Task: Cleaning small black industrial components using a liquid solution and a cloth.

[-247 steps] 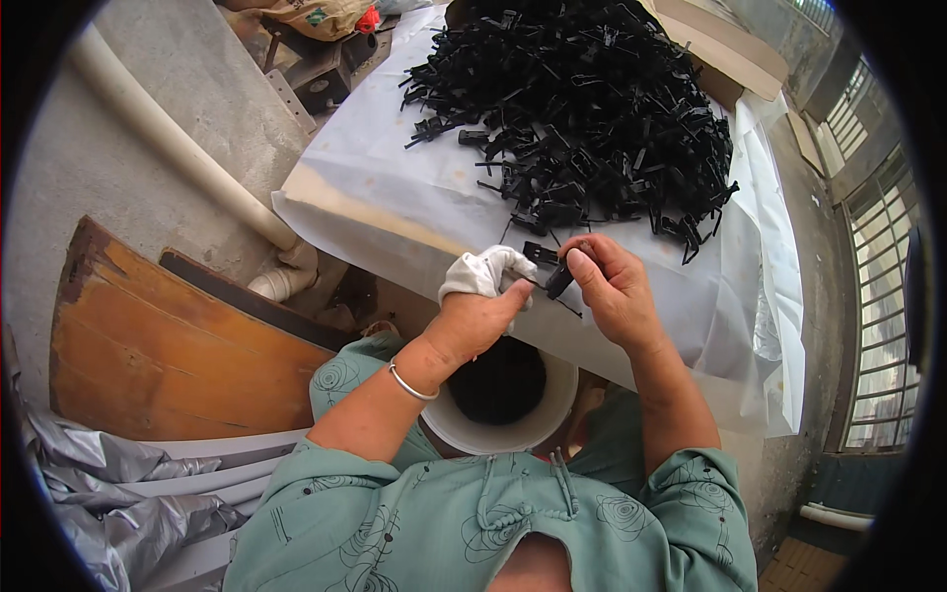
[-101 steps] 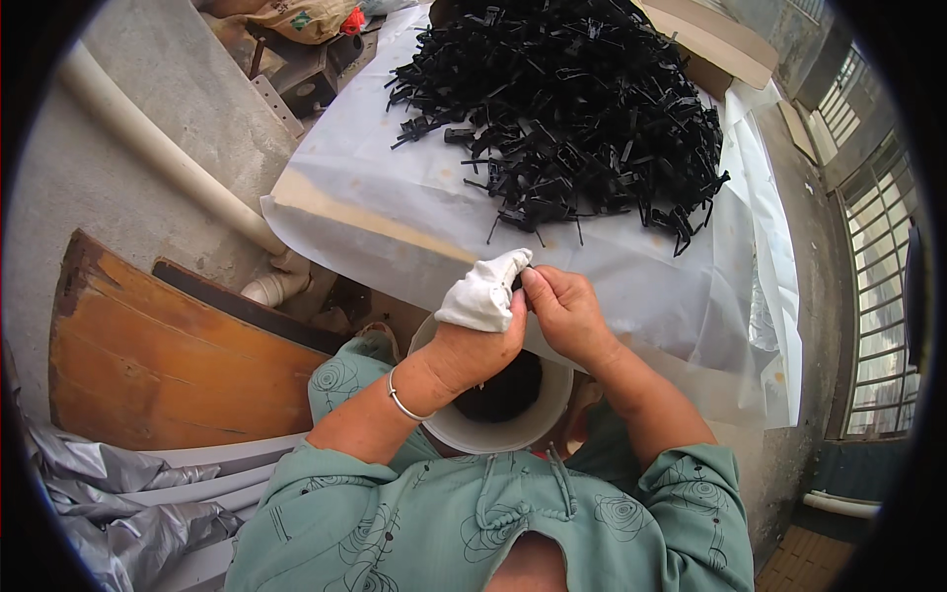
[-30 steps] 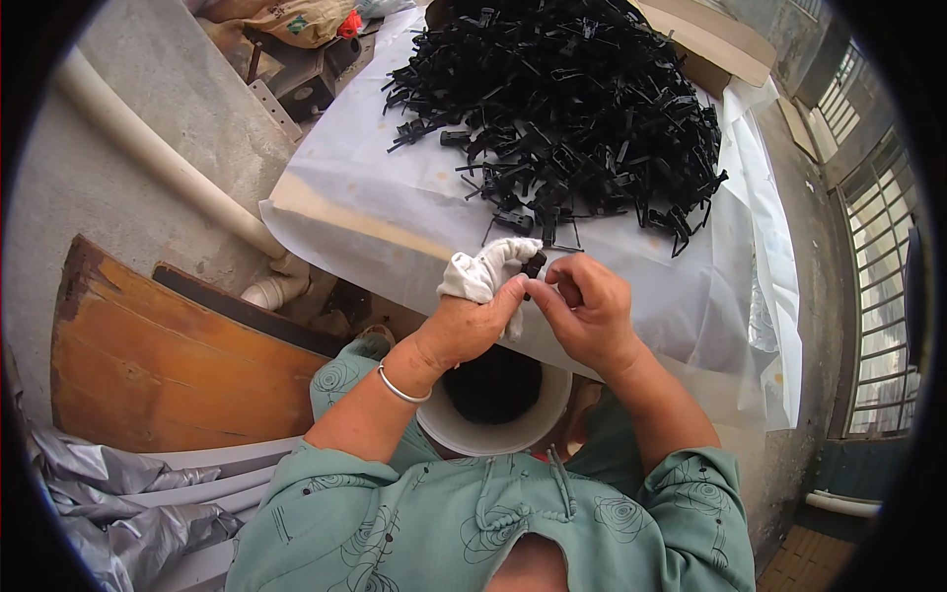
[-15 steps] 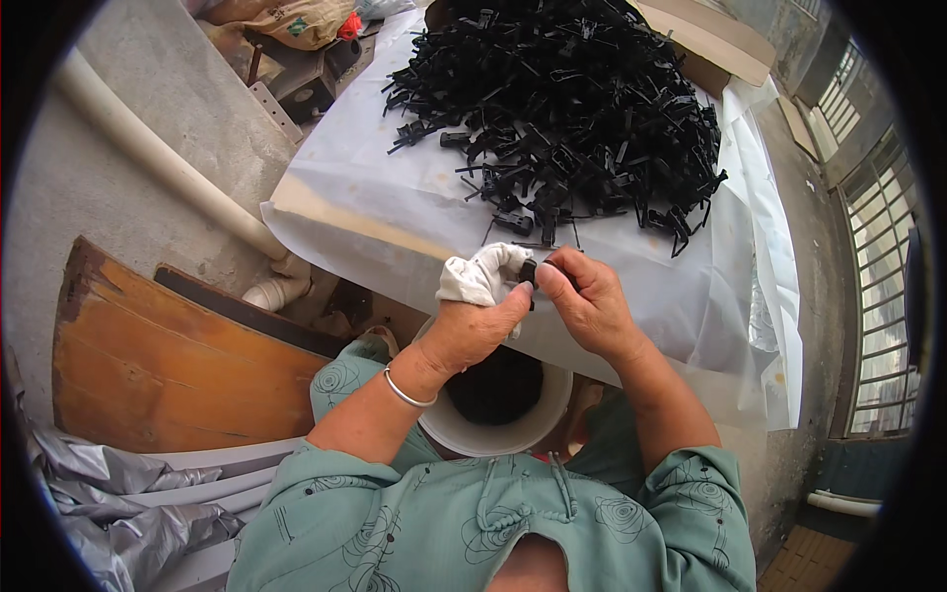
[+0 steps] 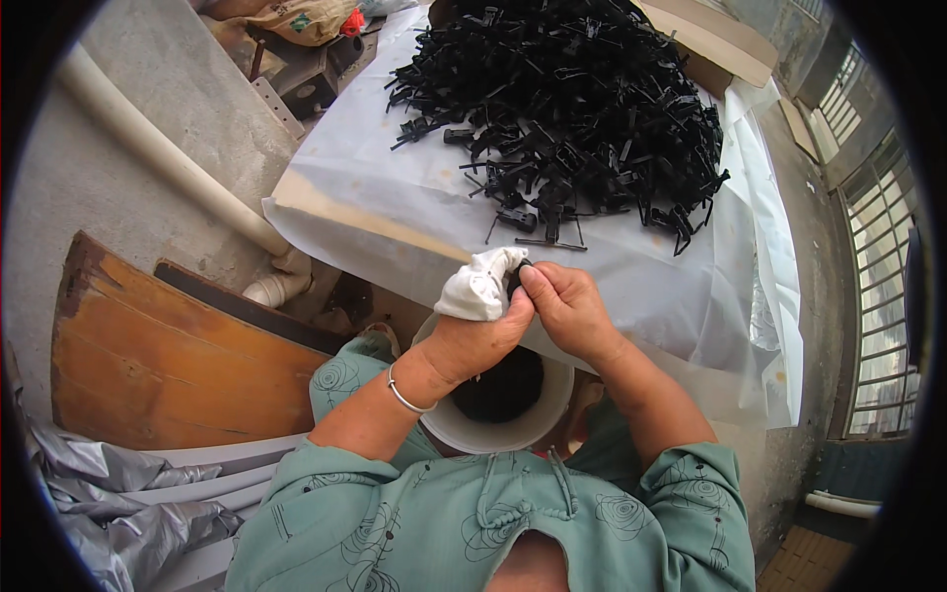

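Observation:
My left hand [image 5: 480,321], its fingers wrapped in white cloth [image 5: 475,288], is closed on a small black plastic part [image 5: 515,278]. My right hand [image 5: 575,308] pinches the same part from the other side, thumb and forefinger pressed together. Most of the part is hidden by the fingers. Just beyond the hands, a big heap of black plastic parts [image 5: 567,118] lies on a white plastic sheet [image 5: 385,202]. A thin black part [image 5: 552,245] rests at the heap's near side. Below my hands stands a white bucket [image 5: 472,440] with dark contents.
A cardboard flap [image 5: 715,39] borders the heap at the far right. To the left, a brown wooden board [image 5: 168,365] leans by a pale pipe [image 5: 168,148]. Silver sheeting [image 5: 109,493] lies at the lower left, and a barred window [image 5: 883,306] is at the right.
My right hand has shifted slightly left and down, closer to my left hand. Less of the held black part shows between them.

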`<state>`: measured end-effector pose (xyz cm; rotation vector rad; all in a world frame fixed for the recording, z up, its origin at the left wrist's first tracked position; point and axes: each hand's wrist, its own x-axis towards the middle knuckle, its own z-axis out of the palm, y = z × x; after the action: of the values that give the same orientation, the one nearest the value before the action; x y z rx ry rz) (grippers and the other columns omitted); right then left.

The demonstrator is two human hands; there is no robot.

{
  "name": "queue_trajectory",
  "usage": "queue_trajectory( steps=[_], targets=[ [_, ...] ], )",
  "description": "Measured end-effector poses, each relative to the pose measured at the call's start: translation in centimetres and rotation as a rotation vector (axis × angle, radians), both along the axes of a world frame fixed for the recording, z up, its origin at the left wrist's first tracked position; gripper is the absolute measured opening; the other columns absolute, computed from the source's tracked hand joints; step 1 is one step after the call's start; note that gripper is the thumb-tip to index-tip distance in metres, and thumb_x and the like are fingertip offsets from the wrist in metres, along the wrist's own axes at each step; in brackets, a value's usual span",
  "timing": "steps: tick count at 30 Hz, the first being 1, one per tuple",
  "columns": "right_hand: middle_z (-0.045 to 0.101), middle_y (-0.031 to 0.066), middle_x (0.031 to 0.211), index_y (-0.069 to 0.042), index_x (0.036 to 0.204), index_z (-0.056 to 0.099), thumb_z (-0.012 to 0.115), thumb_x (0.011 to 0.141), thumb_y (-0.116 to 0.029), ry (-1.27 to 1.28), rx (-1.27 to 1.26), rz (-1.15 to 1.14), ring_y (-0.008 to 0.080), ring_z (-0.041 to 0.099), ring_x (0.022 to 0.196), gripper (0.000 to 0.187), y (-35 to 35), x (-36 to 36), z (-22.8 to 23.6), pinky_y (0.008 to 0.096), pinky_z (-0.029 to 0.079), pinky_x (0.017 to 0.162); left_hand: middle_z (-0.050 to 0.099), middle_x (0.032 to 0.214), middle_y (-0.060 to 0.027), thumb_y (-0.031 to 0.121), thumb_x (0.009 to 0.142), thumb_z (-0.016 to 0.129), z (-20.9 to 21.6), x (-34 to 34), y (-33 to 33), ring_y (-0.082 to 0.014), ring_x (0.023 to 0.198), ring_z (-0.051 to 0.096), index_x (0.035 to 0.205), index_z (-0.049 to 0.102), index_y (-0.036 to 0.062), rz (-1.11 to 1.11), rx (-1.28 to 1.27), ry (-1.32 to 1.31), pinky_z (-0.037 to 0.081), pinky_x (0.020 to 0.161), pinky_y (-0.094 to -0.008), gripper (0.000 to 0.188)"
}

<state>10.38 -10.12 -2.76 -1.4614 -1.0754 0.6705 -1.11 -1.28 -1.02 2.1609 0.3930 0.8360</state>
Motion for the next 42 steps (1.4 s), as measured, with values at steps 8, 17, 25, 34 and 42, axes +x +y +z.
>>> queue_trajectory(
  steps=[8, 17, 25, 34, 42],
  targets=[
    [0.054, 0.0109, 0.063, 0.001, 0.082, 0.057, 0.058, 0.085, -0.016, -0.269, -0.042, -0.006, 0.0194, 0.051, 0.056, 0.017, -1.2, 1.5, 1.7, 0.0316, 0.042, 0.054, 0.054, 0.088, -0.0006, 0.004, 0.084, 0.058, -0.3, 0.0, 1.2, -0.0045, 0.07, 0.046, 0.111, 0.044, 0.0018, -0.213, -0.569, -0.112, 0.041, 0.06, -0.0186, 0.031],
    [0.055, 0.0125, 0.067, -0.001, 0.086, 0.058, 0.066, 0.073, -0.002, -0.651, 0.256, -0.008, 0.0273, 0.054, 0.057, 0.016, -1.4, 2.3, 1.6, 0.0331, 0.044, 0.051, 0.056, 0.087, -0.0029, 0.005, 0.088, 0.049, 0.8, -0.4, 1.7, -0.0048, 0.061, 0.045, 0.12, 0.041, 0.0028, -0.254, -0.878, -0.089, 0.04, 0.053, -0.0188, 0.033],
    [0.052, 0.0061, 0.063, -0.002, 0.082, 0.056, 0.067, 0.076, -0.002, -0.181, 0.16, -0.07, 0.017, 0.046, 0.051, 0.013, -1.0, 0.9, 2.2, 0.0267, 0.039, 0.048, 0.048, 0.077, 0.0003, 0.011, 0.086, 0.04, 1.2, -0.7, 1.3, -0.0036, 0.053, 0.038, 0.121, 0.04, 0.0031, -0.567, -1.028, 0.082, 0.034, 0.048, -0.0178, 0.036],
    [0.05, 0.0173, 0.063, 0.0, 0.08, 0.052, 0.051, 0.089, -0.014, -0.307, 0.006, 0.112, 0.0307, 0.046, 0.053, 0.017, -0.9, 0.7, 2.5, 0.0355, 0.04, 0.052, 0.053, 0.079, -0.0082, 0.005, 0.082, 0.044, 0.0, -0.2, 1.1, -0.0156, 0.068, 0.05, 0.104, 0.046, 0.0005, -0.246, -0.363, -0.012, 0.044, 0.063, -0.0307, 0.023],
    [0.047, 0.0144, 0.06, 0.0, 0.073, 0.051, 0.051, 0.089, -0.012, -0.342, 0.136, -0.049, 0.0267, 0.043, 0.052, 0.02, 0.4, -1.3, 1.0, 0.0352, 0.038, 0.05, 0.054, 0.08, -0.017, 0.005, 0.08, 0.044, 0.5, -0.8, 0.7, -0.0291, 0.072, 0.054, 0.103, 0.047, -0.0025, -0.186, -0.122, 0.007, 0.045, 0.067, -0.0337, 0.024]
  ],
)
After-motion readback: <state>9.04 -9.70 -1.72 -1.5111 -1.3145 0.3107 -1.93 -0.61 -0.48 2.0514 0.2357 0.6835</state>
